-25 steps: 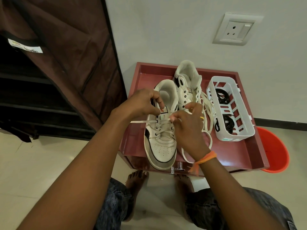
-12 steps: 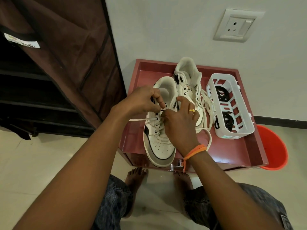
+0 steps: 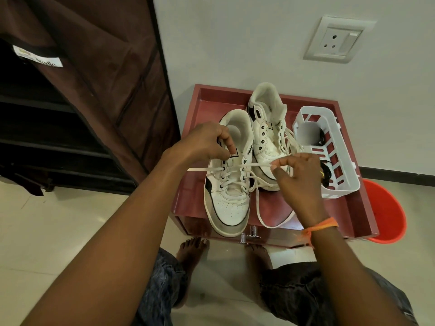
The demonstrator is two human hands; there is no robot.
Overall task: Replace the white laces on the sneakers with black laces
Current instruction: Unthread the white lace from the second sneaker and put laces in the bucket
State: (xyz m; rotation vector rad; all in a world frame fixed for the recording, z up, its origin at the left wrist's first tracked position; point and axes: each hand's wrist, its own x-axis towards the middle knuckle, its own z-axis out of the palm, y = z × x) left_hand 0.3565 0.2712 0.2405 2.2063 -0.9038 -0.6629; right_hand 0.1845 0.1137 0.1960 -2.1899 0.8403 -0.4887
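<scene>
Right hand (image 3: 297, 175) now farther right, pinching white lace (image 3: 255, 165); left hand (image 3: 203, 143) gripping near sneaker (image 3: 229, 184) collar.

Left hand (image 3: 207, 143) covers the upper left eyelets and tongue edge of the near sneaker (image 3: 229, 184); what its curled fingertips pinch cannot be told. Right hand (image 3: 297, 177) hides the toe of the far sneaker (image 3: 267, 128) and part of the loose white lace (image 3: 261, 208). 1 grey blurred patch sits inside the white basket (image 3: 342, 182); the black laces (image 3: 326, 176) there show only in slivers behind slats and fingers. Wardrobe label (image 3: 37, 58) print too small to read. Orange bucket (image 3: 388, 208) half hidden behind the red tray (image 3: 357, 215). Both forearms cut off at the bottom edge.
</scene>
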